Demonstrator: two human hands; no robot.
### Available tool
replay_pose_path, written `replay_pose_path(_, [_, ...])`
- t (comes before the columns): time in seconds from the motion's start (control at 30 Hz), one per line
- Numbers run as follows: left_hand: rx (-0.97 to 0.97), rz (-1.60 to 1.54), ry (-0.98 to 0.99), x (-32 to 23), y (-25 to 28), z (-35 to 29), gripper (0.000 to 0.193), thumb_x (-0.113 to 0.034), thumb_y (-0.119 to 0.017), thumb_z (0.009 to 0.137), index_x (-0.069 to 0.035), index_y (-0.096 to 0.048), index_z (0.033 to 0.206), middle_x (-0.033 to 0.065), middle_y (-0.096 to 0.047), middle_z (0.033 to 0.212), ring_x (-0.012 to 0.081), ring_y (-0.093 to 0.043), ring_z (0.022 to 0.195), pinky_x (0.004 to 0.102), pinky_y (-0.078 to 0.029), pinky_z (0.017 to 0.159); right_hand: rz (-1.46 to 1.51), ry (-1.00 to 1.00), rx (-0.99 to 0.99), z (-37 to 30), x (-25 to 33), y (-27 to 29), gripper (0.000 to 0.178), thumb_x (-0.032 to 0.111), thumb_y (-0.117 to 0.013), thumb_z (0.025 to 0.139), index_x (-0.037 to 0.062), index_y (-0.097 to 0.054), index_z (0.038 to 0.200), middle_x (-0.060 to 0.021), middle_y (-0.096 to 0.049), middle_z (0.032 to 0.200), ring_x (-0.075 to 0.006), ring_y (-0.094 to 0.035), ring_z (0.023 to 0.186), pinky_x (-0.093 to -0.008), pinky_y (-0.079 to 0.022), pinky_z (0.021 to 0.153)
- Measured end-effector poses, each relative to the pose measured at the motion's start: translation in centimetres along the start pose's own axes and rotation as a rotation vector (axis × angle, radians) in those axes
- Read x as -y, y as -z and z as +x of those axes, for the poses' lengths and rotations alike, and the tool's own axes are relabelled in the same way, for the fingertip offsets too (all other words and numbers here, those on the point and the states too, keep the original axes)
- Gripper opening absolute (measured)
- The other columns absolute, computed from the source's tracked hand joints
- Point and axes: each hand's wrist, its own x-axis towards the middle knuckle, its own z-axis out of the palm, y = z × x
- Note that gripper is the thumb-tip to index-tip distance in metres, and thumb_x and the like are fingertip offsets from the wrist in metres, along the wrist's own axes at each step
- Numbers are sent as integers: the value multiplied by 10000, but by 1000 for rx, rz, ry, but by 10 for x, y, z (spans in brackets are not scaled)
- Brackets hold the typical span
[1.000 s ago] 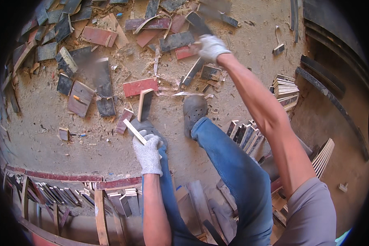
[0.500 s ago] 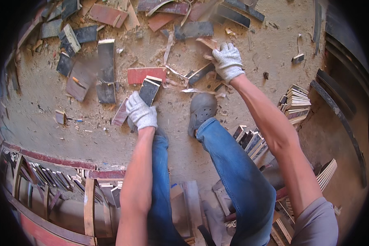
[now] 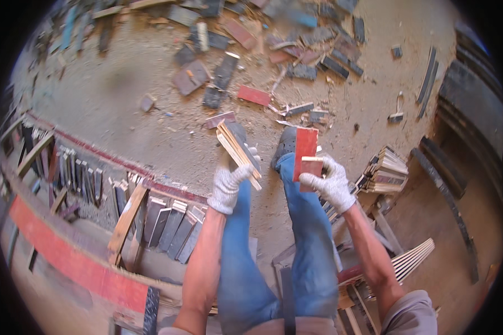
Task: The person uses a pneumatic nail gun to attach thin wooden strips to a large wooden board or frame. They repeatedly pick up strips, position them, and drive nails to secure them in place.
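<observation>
My left hand [image 3: 229, 188], in a white knit glove, is wrapped round a small stack of plywood strips [image 3: 236, 149]. Their pale layered edges face up, and the stack tilts above my left shoe. Across from it my right hand [image 3: 332, 185], gloved alike, grips a long red plywood strip [image 3: 306, 140] held upright. A shorter reddish piece [image 3: 311, 166] lies against its near face, under my thumb. The two hands are apart, over my knees. On the ground beyond lies another red board [image 3: 254, 95], and a reddish offcut [image 3: 220, 119] rests by my left shoe.
Dark and red board scraps [image 3: 302, 71] litter the sandy ground ahead. At left a wooden frame [image 3: 127, 223] holds rows of upright strips [image 3: 176, 229]. Stacked strips [image 3: 387, 170] stand to the right, near long curved dark boards [image 3: 447, 195].
Both hands have drawn back toward my body with wood in them. My right hand, earlier reaching to scraps on the ground, now holds red pieces up. The view has shifted.
</observation>
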Motion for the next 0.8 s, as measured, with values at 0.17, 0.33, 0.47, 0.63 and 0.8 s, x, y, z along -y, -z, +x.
replay_pose_path(0.17, [-80, -143, -179, -87, -27, -151, 763, -231, -870, 790, -36, -457, 1400, 141, -620, 1215, 258, -660, 1088, 404, -589, 894, 55, 156, 262, -108, 115, -40, 365, 198, -887, 773, 22, -722, 1047, -11, -628, 1054, -106, -626, 893, -276, -543, 720])
replay_pose_path(0.33, [-275, -249, -501, -149, -36, -293, 597, -136, -868, 795, -18, -535, 1276, 88, -649, 1092, 177, -670, 955, 323, -597, 812, -6, 205, 513, -194, 213, -84, 419, 189, -880, 764, 16, -706, 1103, -4, -639, 1067, -102, -616, 982, -292, -538, 808])
replay_pose_path(0.47, [-689, 92, -705, -151, 13, -385, 505, -147, -848, 788, -14, -561, 1181, 82, -666, 961, 171, -685, 807, 311, -588, 707, -185, 374, 608, -252, 267, -143, 439, 178, -821, 758, 2, -701, 1142, -28, -673, 1096, -112, -612, 1003, -292, -521, 859])
replay_pose_path(0.63, [-1279, 232, -738, -179, 84, -488, 541, -278, -882, 718, -16, -613, 1107, 79, -689, 935, 189, -691, 796, 338, -570, 716, -339, 436, 648, -289, 299, -215, 439, 162, -815, 786, -14, -682, 1166, -58, -720, 993, -140, -677, 855, -314, -569, 783])
replay_pose_path(0.8, [-1796, -66, -600, -185, 203, -563, 539, -246, -866, 696, 0, -622, 1109, 114, -728, 938, 240, -707, 796, 380, -571, 728, -423, 385, 737, -290, 297, -301, 387, 132, -805, 825, -4, -686, 1167, -51, -723, 994, -134, -678, 856, -308, -568, 786])
